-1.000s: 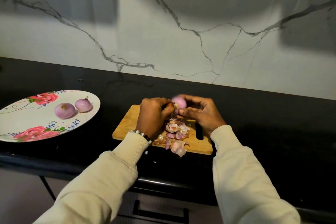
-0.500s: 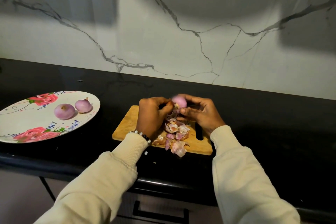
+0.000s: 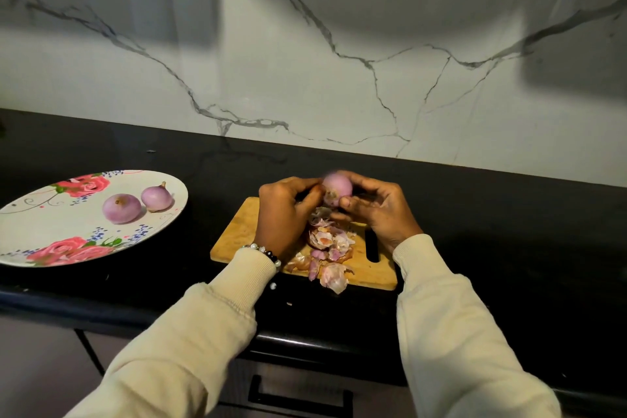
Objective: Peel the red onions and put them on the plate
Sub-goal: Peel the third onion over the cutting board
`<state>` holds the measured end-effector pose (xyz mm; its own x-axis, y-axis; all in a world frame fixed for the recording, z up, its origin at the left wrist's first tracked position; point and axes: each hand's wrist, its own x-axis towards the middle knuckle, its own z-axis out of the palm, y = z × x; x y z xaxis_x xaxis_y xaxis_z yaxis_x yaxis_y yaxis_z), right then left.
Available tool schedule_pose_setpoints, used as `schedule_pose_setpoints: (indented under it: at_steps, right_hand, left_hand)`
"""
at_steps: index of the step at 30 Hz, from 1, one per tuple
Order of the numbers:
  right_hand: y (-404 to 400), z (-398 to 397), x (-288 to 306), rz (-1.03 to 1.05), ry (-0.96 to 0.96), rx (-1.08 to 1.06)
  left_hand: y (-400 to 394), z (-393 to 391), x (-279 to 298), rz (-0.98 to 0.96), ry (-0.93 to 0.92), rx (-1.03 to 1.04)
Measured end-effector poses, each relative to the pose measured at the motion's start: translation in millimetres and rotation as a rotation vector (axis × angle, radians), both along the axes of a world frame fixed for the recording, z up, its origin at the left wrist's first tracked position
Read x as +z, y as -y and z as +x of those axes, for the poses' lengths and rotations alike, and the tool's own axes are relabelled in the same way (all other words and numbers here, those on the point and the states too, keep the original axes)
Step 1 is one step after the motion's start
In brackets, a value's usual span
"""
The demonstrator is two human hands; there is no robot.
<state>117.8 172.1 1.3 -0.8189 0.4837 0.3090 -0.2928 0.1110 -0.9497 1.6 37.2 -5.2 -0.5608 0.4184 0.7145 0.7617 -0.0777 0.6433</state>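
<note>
Item 1 – red onion, partly peeled, slightly blurred; held up above far edge of wooden cutting board, between both hands
Item 2 – left hand: fingers curled, tips pressed to onion's left side; cannot tell if pinching skin or just bracing. Bead bracelet at wrist, cream sleeve
Item 3 – right hand: fingers wrapped over onion top & far side, thumb against its lower front; closed round it
Item 4 – onion peels, pile of pink/brown scraps on board directly under hands; a few hang over board's near edge, small bits on desk in front
Item 5 – board: lies on black desk, slot handle at right end, beside right wrist
Item 6 – floral plate, white w/ pink roses, on desk well left of board, apart from it
Item 7 – two peeled onions on plate, right half: larger one nearer, smaller one w/ stem tip just beside it, behind-right; seem to touch or nearly so
Item 8 – marble-look wall behind desk; drawer handle below desk front
</note>
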Motion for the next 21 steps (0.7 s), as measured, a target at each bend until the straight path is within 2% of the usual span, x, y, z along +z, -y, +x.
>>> schedule_pose_setpoints:
  at_steps: [7,17,21]
  right_hand:
    - [-2.2,-3.3,-3.3,0.108,0.049,-0.034]
    - [5.2,-3.9,-2.5,0.066,0.04,-0.01]
    - [5.9,-3.3,-1.3,0.026,0.033,-0.015]
  left_hand:
    - [-0.7,-1.3,-2.4,-0.032,0.046,-0.002]
    - [-4.6,-3.4,-6.2,-0.057,-0.098,0.104]
    - [-2.5,-2.6,-3.2,-0.015,-0.051,0.095]
